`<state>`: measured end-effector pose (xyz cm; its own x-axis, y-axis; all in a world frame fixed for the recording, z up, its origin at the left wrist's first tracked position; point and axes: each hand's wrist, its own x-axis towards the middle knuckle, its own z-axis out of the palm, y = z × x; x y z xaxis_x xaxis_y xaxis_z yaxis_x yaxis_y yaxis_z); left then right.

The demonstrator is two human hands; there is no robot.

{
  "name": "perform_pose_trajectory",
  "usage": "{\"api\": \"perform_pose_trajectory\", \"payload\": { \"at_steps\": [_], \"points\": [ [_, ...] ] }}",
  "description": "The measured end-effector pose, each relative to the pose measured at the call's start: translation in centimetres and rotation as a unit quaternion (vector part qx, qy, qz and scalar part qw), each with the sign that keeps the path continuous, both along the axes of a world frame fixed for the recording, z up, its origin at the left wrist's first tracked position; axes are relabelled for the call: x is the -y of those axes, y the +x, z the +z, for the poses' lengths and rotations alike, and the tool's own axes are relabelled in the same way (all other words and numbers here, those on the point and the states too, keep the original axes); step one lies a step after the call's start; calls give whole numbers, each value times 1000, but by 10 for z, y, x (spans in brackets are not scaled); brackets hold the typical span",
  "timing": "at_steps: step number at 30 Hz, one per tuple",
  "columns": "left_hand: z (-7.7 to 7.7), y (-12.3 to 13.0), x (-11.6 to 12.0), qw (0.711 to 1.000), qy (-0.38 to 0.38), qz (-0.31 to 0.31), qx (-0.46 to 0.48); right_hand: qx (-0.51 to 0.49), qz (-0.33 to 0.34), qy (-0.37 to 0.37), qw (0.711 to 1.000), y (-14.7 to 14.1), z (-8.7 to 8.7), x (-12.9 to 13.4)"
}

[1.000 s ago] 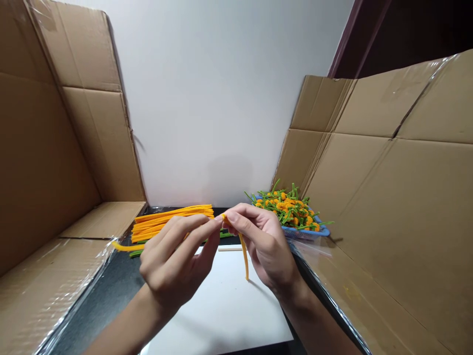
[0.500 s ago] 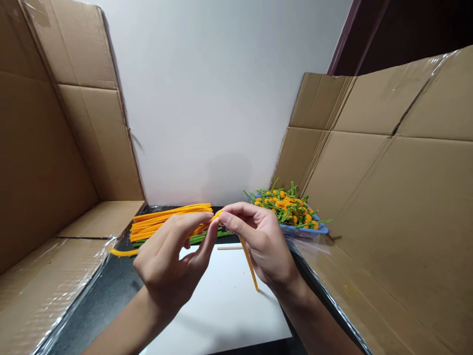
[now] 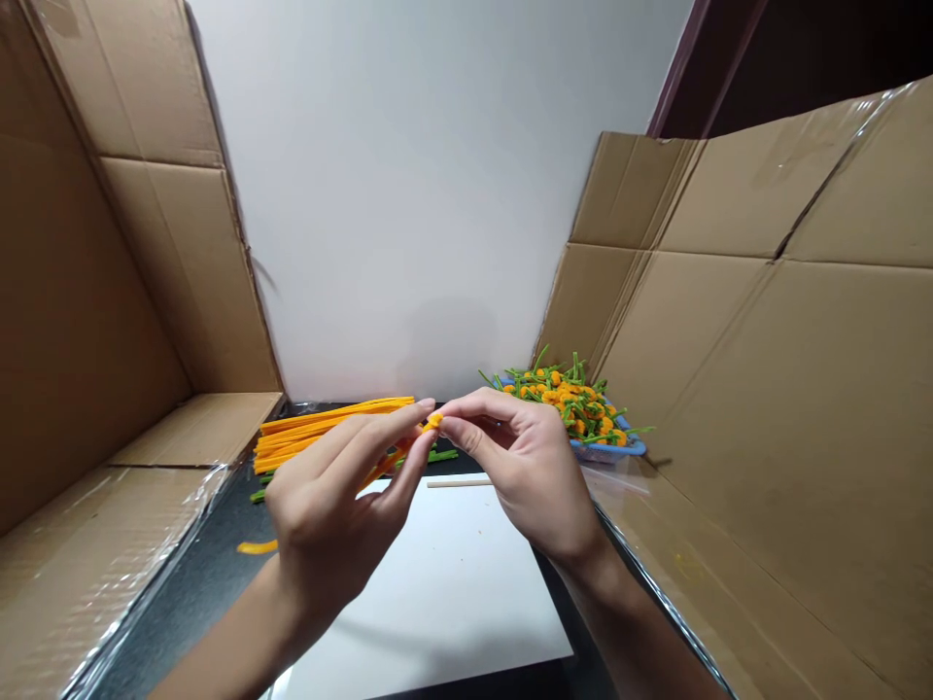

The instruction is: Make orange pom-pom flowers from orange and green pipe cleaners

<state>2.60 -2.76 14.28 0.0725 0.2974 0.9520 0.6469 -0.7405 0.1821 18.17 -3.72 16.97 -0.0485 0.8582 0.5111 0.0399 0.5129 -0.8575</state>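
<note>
My left hand (image 3: 328,496) and my right hand (image 3: 526,469) meet above a white board (image 3: 444,593), their fingertips pinching a small coiled tip of an orange pipe cleaner (image 3: 433,420). The strand runs down and left behind my left hand, and its far end (image 3: 257,546) shows past the palm. A stack of loose orange pipe cleaners (image 3: 321,434) lies just beyond my left hand, partly hidden by the fingers.
A blue tray (image 3: 610,448) heaped with finished orange-and-green pipe-cleaner flowers stands beyond my right hand. A thin wooden stick (image 3: 459,482) and green pipe cleaners (image 3: 441,455) lie nearby. Cardboard walls (image 3: 729,340) flank the dark tabletop.
The strand that hung down from my right hand is gone from view, and only a short coiled tip shows between my fingertips. The far end of the strand has shifted lower and to the right.
</note>
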Motion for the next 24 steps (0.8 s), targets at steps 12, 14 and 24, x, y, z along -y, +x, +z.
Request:
{"api": "perform_pose_trajectory", "payload": {
  "at_steps": [12,14,24],
  "points": [
    [10,-3,-3,995,19,-67,-70,70,-8,32,997,6,0,-2],
    [9,-3,-3,994,21,-63,-82,81,-1,33,996,8,1,-2],
    [4,-17,-11,969,138,-10,-206,132,10,43,990,13,4,-2]
  ]
}}
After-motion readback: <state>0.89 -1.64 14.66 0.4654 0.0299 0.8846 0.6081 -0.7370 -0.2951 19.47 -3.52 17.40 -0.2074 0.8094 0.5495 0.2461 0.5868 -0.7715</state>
